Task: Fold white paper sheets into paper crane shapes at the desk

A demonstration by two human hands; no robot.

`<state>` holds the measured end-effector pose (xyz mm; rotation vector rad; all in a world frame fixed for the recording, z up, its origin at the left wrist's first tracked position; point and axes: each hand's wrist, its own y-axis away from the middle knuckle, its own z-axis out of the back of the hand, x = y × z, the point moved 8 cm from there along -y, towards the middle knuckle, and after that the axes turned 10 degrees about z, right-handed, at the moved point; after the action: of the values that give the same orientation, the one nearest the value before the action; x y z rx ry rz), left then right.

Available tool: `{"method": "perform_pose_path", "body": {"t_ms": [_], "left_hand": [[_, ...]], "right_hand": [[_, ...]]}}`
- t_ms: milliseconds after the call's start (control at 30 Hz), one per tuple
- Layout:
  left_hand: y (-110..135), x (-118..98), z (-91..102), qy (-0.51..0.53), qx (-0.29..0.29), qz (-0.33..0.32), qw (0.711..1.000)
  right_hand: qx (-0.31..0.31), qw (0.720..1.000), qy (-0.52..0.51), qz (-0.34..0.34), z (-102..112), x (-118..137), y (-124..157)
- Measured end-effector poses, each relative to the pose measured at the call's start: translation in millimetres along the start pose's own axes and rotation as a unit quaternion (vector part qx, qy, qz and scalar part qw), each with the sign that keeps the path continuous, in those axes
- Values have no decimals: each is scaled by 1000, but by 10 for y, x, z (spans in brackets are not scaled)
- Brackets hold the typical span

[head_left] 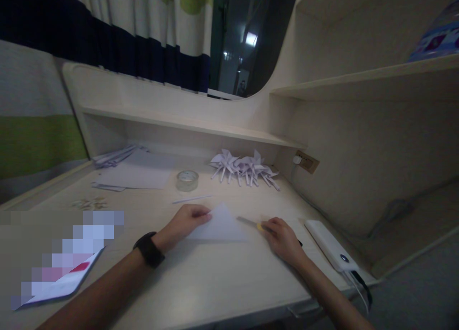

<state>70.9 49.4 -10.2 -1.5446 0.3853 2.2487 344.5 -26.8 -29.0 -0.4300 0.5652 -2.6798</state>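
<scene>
My left hand [190,220], with a black watch on its wrist, pinches the left side of a white sheet of paper [225,227] folded to a triangle, its point facing away from me. To the right, my right hand [281,236] is closed round the yellow and black handle of a knife [249,221]. Its grey blade points left, just beside the paper's right edge; I cannot tell whether they touch. Beyond the paper lies a thin rolled paper stick [192,199]. Behind that stands a roll of clear tape [187,181].
Several white paper pinwheels [245,167] lie at the back of the desk. A stack of paper sheets [138,170] is at back left. A white power bank [332,246] with cables lies right, near a wall socket [306,162]. A partly blurred phone-like device [71,282] sits left.
</scene>
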Motion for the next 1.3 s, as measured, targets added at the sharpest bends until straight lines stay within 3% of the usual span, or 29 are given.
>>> {"method": "perform_pose_path", "body": {"t_ms": [133,233,367,467,733,967,1300], "left_hand": [[11,-7,11,27,-32,-6,999],[11,-6,2,34,-52,-4,998],[16,-21,27,26,-76,-13,997],[16,-30,63,12,-96,-25,995],[31,-36,102,-17,-129,-44,991],[40,-40,127,-35,-156,-55,986],[42,-29,122,-37,-162,-52,985]], "right_hand": [[-36,999,-29,9,96,154,-143],[-95,992,-82,17,179,435,-396],[-93,985,-122,78,99,927,-799],[-93,984,-124,83,29,1112,-982],[-146,978,-142,52,48,1130,-1050],[-175,970,-157,66,73,1155,-1024],[-187,969,-158,45,56,1157,-1002]]}}
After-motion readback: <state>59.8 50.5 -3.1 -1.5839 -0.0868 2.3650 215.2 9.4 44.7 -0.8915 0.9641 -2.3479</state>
